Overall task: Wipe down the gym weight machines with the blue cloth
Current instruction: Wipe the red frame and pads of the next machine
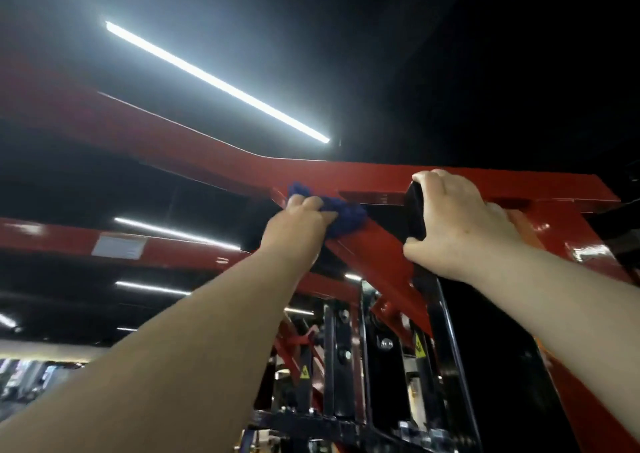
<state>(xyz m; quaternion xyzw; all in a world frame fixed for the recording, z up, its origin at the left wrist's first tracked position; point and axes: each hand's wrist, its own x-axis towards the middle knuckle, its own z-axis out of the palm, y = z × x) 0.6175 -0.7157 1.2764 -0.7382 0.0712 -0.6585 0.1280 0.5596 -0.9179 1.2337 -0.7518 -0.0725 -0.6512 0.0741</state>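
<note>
I look up at a red weight machine frame (194, 154) under a dark ceiling. My left hand (298, 225) grips a bunched blue cloth (341, 213) and presses it against a slanted red bar near the joint of the top beams. My right hand (460, 224) is raised beside it, fingers curled over the top edge of a black upright panel (415, 210) of the machine. Both forearms reach up from the bottom of the view.
A long ceiling light strip (218, 81) glows above. A lower red beam with a white label (119, 246) runs left. Black guide rails, bolts and yellow warning stickers (419, 345) sit below the hands. More gym equipment shows blurred at the bottom left.
</note>
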